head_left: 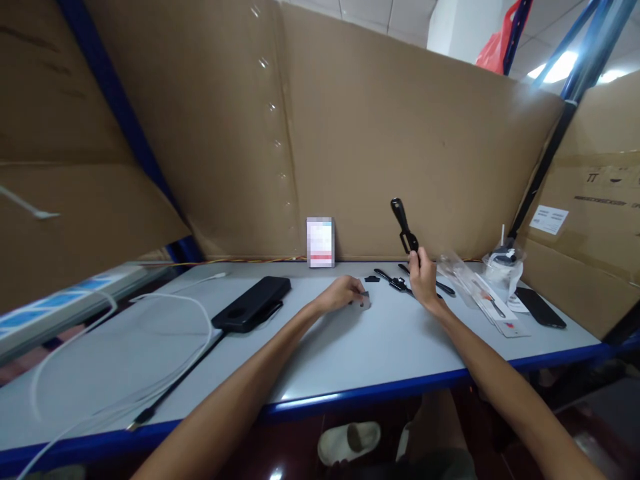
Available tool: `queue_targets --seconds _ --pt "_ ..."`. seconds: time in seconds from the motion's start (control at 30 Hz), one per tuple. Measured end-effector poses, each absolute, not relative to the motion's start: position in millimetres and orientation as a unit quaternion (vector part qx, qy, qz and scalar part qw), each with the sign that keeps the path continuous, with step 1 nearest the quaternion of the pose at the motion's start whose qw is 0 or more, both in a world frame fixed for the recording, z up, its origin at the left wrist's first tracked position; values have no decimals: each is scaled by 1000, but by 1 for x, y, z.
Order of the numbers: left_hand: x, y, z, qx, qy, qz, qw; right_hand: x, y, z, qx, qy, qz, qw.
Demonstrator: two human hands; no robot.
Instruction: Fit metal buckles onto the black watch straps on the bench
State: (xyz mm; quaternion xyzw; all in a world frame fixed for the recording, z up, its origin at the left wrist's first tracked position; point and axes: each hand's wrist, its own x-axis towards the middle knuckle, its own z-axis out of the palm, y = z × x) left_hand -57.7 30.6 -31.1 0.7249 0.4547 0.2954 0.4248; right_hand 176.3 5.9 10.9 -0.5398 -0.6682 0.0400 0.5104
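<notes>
My right hand [423,275] is closed round the lower end of a black watch strap [403,224], holding it upright above the grey table [320,347]. My left hand [345,293] rests on the table with its fingers curled on a small dark piece [364,298] that is too small to name. Between the hands lie a black smartwatch with its strap [395,283] and a tiny black part [371,279]. Another black strap [443,287] lies just right of my right hand.
A black power bank [253,303] with a dark cable and loose white cables [150,333] lies on the left. Clear plastic packaging [480,290], a bagged item [503,261] and a black phone [540,307] sit at the right. Cardboard walls surround the table; a small box [320,242] leans at the back.
</notes>
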Motion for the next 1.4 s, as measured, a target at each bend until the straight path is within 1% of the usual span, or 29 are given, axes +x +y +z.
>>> queue_targets --seconds 0.1,0.17,0.2,0.23,0.33,0.4,0.43,0.5,0.57,0.6,0.73,0.77,0.83,0.97,1.03,1.17,1.2,1.33,1.4 --pt "-58 32 -32 734 461 299 400 177 9 11 -556 -692 59 457" --pt "-59 33 -32 740 477 310 359 178 11 9 -572 -708 49 412" --pt "-59 34 -31 739 488 321 337 178 12 8 -577 -709 39 404" --pt "-60 35 -30 735 499 333 317 179 12 8 -577 -706 28 409" --pt "-62 34 -27 710 523 372 291 180 13 9 -562 -680 18 471" --pt "-62 31 -25 688 523 390 319 181 14 9 -555 -670 27 491" --pt "-61 29 -24 675 518 396 347 182 16 8 -559 -674 31 483" --pt "-59 25 -23 646 510 402 401 183 18 7 -576 -691 30 436" --pt "-55 21 -22 624 510 408 429 185 20 6 -586 -705 23 398" --pt "-53 19 -21 616 510 415 434 186 20 6 -583 -707 20 399" --pt "-48 14 -18 591 493 437 465 188 19 8 -556 -683 11 474" --pt "-48 14 -18 587 487 444 471 188 19 8 -557 -677 14 480" --pt "-50 15 -17 575 481 464 472 187 21 8 -567 -684 28 457" --pt "-53 18 -16 528 491 486 493 186 22 5 -597 -711 40 369" --pt "-52 17 -12 507 486 495 512 184 20 4 -594 -709 34 378" --pt "-50 10 -5 475 463 521 536 178 17 3 -563 -698 39 441" --pt "-50 9 -4 467 458 527 542 177 17 3 -561 -703 44 435" --pt "-50 8 -6 453 450 536 552 174 20 -1 -580 -730 67 354" --pt "-51 9 -8 459 445 531 556 173 21 -3 -578 -725 85 364"
